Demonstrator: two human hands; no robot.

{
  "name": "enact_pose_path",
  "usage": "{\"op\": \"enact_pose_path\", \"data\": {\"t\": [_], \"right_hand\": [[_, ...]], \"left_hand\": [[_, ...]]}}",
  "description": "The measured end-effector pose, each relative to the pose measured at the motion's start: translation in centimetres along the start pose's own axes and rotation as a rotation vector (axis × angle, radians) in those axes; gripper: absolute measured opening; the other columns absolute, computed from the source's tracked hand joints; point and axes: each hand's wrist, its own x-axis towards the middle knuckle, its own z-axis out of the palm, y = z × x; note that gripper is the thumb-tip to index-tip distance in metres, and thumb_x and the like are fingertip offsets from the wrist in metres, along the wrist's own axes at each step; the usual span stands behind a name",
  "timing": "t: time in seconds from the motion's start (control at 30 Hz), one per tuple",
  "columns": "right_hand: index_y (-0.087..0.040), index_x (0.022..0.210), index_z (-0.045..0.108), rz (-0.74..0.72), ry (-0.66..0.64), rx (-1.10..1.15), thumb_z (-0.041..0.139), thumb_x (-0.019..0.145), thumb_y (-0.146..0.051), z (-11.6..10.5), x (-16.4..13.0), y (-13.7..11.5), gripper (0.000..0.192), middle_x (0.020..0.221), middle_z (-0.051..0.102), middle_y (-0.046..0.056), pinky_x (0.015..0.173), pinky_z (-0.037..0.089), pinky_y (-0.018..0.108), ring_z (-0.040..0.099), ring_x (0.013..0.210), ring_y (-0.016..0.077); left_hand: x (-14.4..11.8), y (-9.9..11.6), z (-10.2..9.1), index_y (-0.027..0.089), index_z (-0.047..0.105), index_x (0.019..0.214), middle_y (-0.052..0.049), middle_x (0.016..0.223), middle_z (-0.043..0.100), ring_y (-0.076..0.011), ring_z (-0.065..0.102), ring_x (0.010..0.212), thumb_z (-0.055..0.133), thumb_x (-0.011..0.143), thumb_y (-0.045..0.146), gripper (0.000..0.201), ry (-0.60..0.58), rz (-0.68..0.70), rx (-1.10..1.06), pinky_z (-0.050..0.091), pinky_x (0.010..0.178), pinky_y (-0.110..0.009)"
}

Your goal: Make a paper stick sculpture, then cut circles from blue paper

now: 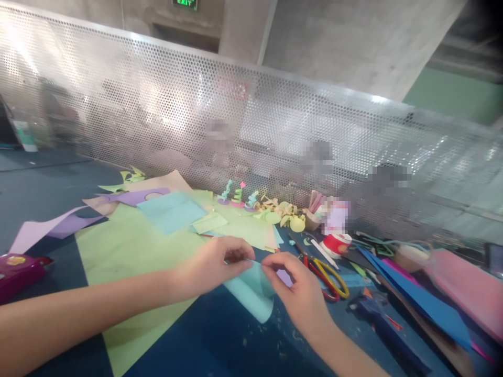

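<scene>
Between my two hands is a light-blue sheet of paper (251,299), its lower part curled over. Its top edge is pinched by my left hand (220,264) with thumb and forefinger. Close beside it, my right hand (296,288) pinches the same edge, fingers closed. A bit of purple paper (284,277) shows behind my right fingers. Under my left forearm lies a large light-green sheet (129,262). Just right of my right hand are scissors with yellow handles (333,277) and a red-handled pair (320,280).
A dark glue gun (383,324) and blue sheets (420,303) lie right. Small paper spirals (238,195) stand at the back, near a red-and-white tape roll (336,244). A magenta box-like object (19,275) sits left. A perforated metal screen (176,110) runs behind the table.
</scene>
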Motion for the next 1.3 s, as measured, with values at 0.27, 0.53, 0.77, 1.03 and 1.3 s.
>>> {"op": "enact_pose_path", "data": {"t": [0.27, 0.53, 0.77, 1.03, 1.3], "right_hand": [[-0.020, 0.081, 0.060, -0.003, -0.047, -0.045, 0.056, 0.081, -0.023, 0.3, 0.0, -0.2, 0.005, 0.079, 0.063, 0.002, 0.067, 0.047, 0.026, 0.060, 0.073, 0.0155], [-0.021, 0.083, 0.060, 0.054, -0.054, -0.068, 0.051, 0.085, -0.029, 0.4, 0.0, 0.1, 0.012, 0.080, 0.065, 0.001, 0.066, 0.046, 0.023, 0.060, 0.073, 0.0143], [-0.021, 0.085, 0.062, 0.056, -0.109, -0.089, 0.051, 0.086, -0.026, 0.2, -0.1, 0.1, 0.012, 0.081, 0.066, -0.001, 0.068, 0.044, 0.021, 0.060, 0.076, 0.0130], [-0.019, 0.083, 0.062, 0.034, -0.154, -0.089, 0.051, 0.085, -0.023, 0.6, -0.2, 0.0, 0.012, 0.079, 0.065, 0.001, 0.068, 0.044, 0.022, 0.060, 0.074, 0.0132], [-0.019, 0.079, 0.063, 0.015, -0.196, -0.094, 0.054, 0.080, -0.015, 1.2, -0.3, 0.1, 0.009, 0.073, 0.062, 0.000, 0.065, 0.045, 0.022, 0.058, 0.068, 0.0123]], "left_hand": [[-0.3, 0.5, -0.1, 0.021, 0.065, 0.083, 0.001, 0.079, 0.062, -0.0120, 0.056, 0.071, 0.052, 0.080, 0.023, 0.013, -0.021, 0.046, 0.104, 0.042, 0.064, -0.022], [0.2, -0.4, -0.2, 0.019, 0.064, 0.084, 0.002, 0.070, 0.059, -0.0096, 0.048, 0.061, 0.051, 0.081, 0.030, 0.017, -0.118, -0.040, 0.050, 0.036, 0.054, -0.020], [0.5, -0.7, -0.6, 0.017, 0.065, 0.084, 0.001, 0.072, 0.059, -0.0093, 0.047, 0.062, 0.053, 0.080, 0.031, 0.019, -0.178, -0.057, -0.025, 0.036, 0.056, -0.019], [0.6, -0.9, -0.8, 0.016, 0.065, 0.079, 0.003, 0.066, 0.056, -0.0071, 0.045, 0.058, 0.055, 0.078, 0.030, 0.017, -0.228, -0.077, -0.025, 0.034, 0.053, -0.017], [0.2, -1.0, -0.6, 0.016, 0.065, 0.077, 0.003, 0.061, 0.054, -0.0076, 0.045, 0.054, 0.054, 0.077, 0.030, 0.018, -0.277, -0.119, 0.044, 0.033, 0.049, -0.017]]}}
